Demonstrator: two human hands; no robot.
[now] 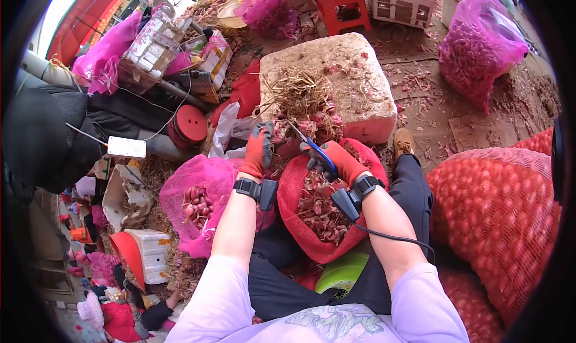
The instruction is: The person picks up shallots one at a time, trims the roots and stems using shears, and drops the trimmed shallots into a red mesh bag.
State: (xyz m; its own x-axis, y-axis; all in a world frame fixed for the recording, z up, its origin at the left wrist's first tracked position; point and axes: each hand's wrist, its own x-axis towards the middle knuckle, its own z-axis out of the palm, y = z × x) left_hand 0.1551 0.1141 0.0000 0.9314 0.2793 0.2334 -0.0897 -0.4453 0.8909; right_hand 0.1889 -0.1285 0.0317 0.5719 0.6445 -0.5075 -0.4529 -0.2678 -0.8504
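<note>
My right hand (336, 159), in an orange and dark glove, grips a pair of scissors (322, 157) with blue handles. Their blades point up and left toward a bunch of red onions (318, 124) with dry stalks (300, 91), lying at the near edge of a foam block (360, 73). Left of the blades is my left hand (258, 148), gloved alike, its fingers closed beside the bunch; what they pinch is hidden. Under my right hand a red mesh sack (288, 202) stands open, full of dry skins and trimmings (321, 208). A pink mesh bag (180, 193) below my left hand contains small onions (197, 205).
Large full red mesh sacks (498, 217) lie at the right. A pink bag (480, 43) and a red stool (343, 13) stand farther back. A person in dark clothes (42, 133) sits at the left, near a red spool (191, 126). Trimmings litter the ground.
</note>
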